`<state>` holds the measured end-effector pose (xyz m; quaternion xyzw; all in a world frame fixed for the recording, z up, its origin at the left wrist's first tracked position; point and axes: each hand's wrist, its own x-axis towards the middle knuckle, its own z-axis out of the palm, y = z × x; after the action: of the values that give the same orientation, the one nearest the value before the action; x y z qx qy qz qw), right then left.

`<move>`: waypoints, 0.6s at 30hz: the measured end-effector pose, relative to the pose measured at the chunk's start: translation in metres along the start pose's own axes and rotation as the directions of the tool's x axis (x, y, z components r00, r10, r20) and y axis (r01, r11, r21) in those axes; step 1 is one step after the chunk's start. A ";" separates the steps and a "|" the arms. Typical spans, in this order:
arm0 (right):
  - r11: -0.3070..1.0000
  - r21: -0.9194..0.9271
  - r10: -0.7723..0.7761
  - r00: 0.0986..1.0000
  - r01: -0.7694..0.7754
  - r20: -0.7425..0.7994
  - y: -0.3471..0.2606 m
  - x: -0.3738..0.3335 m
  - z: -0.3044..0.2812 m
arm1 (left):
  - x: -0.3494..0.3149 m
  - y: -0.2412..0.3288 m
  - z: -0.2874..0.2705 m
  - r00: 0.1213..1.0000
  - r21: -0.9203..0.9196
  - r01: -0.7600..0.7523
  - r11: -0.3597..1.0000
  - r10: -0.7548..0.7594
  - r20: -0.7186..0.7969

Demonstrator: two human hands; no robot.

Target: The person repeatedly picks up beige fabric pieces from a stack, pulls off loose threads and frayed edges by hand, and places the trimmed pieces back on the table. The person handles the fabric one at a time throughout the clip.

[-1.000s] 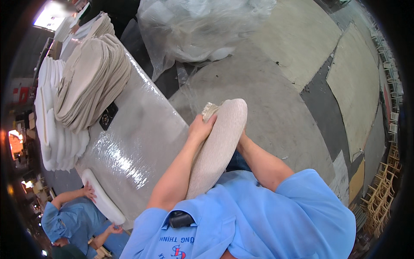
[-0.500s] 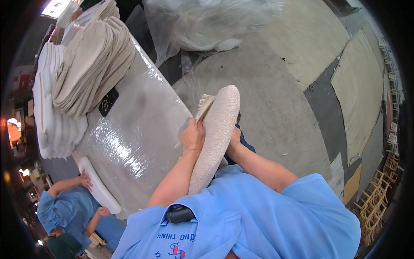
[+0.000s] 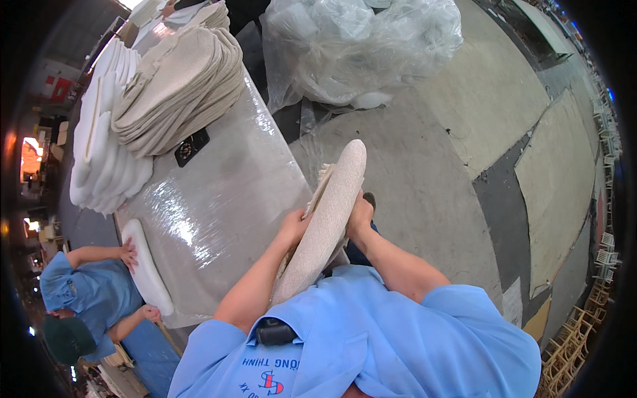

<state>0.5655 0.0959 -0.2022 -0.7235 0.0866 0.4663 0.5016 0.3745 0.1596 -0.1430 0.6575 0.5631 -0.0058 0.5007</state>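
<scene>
I see the left hand (image 3: 292, 225) and right hand (image 3: 360, 215) gripping the beige, oblong, woven-fabric cushion (image 3: 330, 211), fingertips hidden. Uneven tugging could tear its frayed beige flap (image 3: 324, 175).

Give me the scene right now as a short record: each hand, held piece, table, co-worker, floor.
left hand: grips left side of beige fabric-covered cushion
right hand: holds its right side, fingers partly hidden
held piece: cushion edge up, loose fringed fabric on its left
table: plastic-wrapped top, stacked beige fabric pieces, stacked white pads, black phone-like device
co-worker: at table's left edge, one hand on separate white pad
floor: bulky clear plastic bag, flat pale sheets
</scene>
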 end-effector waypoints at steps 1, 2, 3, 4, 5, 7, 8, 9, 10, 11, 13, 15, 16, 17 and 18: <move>0.993 0.113 0.021 0.999 -0.026 0.046 -0.009 -0.003 -0.001 | -0.005 -0.008 0.001 0.998 -0.077 0.026 0.997 -0.021 0.059; 0.984 0.179 0.010 0.996 -0.025 0.084 -0.019 -0.009 0.001 | -0.008 -0.012 0.001 0.993 -0.154 0.060 0.986 -0.043 0.113; 0.971 0.237 0.004 0.993 -0.032 0.119 -0.026 -0.017 0.003 | -0.010 -0.009 0.004 0.999 -0.104 0.037 0.994 -0.034 0.029; 0.955 0.294 -0.003 0.988 -0.044 0.155 -0.033 -0.024 0.004 | -0.009 -0.005 0.008 0.998 -0.051 0.020 0.998 -0.023 -0.057; 0.980 0.198 -0.044 0.982 0.007 0.182 -0.045 -0.027 0.000 | -0.007 0.005 0.012 0.990 -0.003 -0.004 1.000 0.004 -0.139; 0.992 0.107 -0.087 0.973 0.066 0.214 -0.055 -0.029 -0.008 | -0.005 0.022 0.020 0.964 0.002 0.025 1.000 -0.023 -0.263; 0.991 0.110 -0.094 0.972 0.072 0.213 -0.054 -0.029 -0.013 | -0.006 0.027 0.024 0.947 0.003 0.044 0.999 -0.041 -0.318; 0.976 0.213 -0.079 0.979 0.039 0.185 -0.050 -0.030 -0.013 | -0.007 0.031 0.025 0.938 0.004 0.050 0.999 -0.046 -0.344; 0.949 0.314 -0.061 0.985 0.008 0.160 -0.045 -0.032 -0.014 | -0.008 0.034 0.025 0.927 0.004 0.058 0.998 -0.053 -0.371; 0.953 0.294 0.021 0.984 -0.072 0.175 -0.037 -0.033 -0.017 | -0.010 0.037 0.025 0.915 0.002 0.065 0.998 -0.059 -0.400; 0.939 0.245 0.195 0.962 -0.240 0.193 -0.009 -0.029 -0.024 | -0.013 0.044 0.024 0.904 0.034 0.096 0.995 -0.073 -0.421; 0.927 0.325 0.107 0.964 -0.185 0.245 0.020 -0.015 -0.027 | -0.017 0.051 0.024 0.899 0.066 0.111 0.992 -0.072 -0.432; 0.918 0.360 0.068 0.958 -0.169 0.277 0.032 -0.012 -0.027 | -0.018 0.051 0.023 0.895 0.085 0.117 0.989 -0.068 -0.441; 0.945 0.283 0.089 0.962 -0.163 0.257 0.034 -0.014 -0.025 | -0.017 0.048 0.024 0.888 0.111 0.129 0.985 -0.065 -0.455; 0.967 0.203 0.108 0.966 -0.157 0.235 0.034 -0.014 -0.025 | -0.017 0.044 0.025 0.882 0.123 0.139 0.983 -0.066 -0.467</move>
<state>0.5526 0.0543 -0.2122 -0.5995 0.1294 0.5644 0.5525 0.4152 0.1365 -0.1173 0.6456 0.6977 0.0806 0.2998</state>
